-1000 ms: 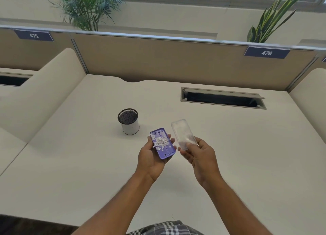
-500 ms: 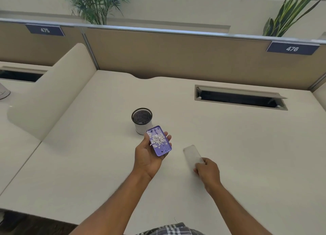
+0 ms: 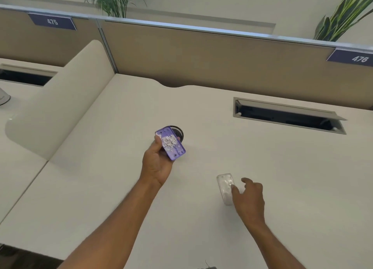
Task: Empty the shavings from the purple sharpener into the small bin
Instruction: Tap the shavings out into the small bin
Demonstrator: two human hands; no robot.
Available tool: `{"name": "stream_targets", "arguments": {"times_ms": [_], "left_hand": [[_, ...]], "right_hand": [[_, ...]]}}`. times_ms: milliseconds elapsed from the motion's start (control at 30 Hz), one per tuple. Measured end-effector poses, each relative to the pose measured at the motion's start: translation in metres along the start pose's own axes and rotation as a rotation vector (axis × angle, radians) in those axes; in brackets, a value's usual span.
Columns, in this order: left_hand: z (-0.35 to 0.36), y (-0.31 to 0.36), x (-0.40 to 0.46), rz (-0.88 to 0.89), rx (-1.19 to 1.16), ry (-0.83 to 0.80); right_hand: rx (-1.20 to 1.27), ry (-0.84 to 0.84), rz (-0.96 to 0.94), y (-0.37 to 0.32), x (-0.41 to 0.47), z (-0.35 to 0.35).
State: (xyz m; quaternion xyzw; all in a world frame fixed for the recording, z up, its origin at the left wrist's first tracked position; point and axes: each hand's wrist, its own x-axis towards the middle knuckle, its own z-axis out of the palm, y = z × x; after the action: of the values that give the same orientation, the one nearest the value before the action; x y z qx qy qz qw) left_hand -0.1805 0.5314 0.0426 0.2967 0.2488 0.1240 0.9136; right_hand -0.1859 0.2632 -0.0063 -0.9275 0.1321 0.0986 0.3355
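My left hand (image 3: 156,164) grips the purple sharpener (image 3: 171,143), a flat purple tray with a heap of pale shavings on its open top face. It is held right in front of the small bin (image 3: 178,132), whose dark mesh rim shows behind it; most of the bin is hidden. The clear lid (image 3: 225,188) lies flat on the desk at the right. My right hand (image 3: 249,198) hovers beside it with fingers spread, fingertips at the lid's right edge, holding nothing.
The white desk (image 3: 121,188) has an open cable slot (image 3: 286,116) at the back right. A tan partition (image 3: 201,55) runs along the back and a rounded white divider (image 3: 60,105) stands on the left. Plants rise behind the partition.
My left hand carried the sharpener forward until it covers the bin. My right hand set the clear lid down on the desk and let go of it.
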Motion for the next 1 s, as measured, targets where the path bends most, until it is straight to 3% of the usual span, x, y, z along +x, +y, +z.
{"name": "stream_targets", "arguments": {"times_ms": [333,1000], "left_hand": [[-0.002,0.050,0.063,0.170,0.205,-0.041],[-0.010,0.046,0.076,0.247,0.376,-0.056]], "right_hand": [[0.119,0.049,-0.204,-0.063,0.006,0.003],[0.230,0.007,-0.299,-0.072,0.010,0.025]]}}
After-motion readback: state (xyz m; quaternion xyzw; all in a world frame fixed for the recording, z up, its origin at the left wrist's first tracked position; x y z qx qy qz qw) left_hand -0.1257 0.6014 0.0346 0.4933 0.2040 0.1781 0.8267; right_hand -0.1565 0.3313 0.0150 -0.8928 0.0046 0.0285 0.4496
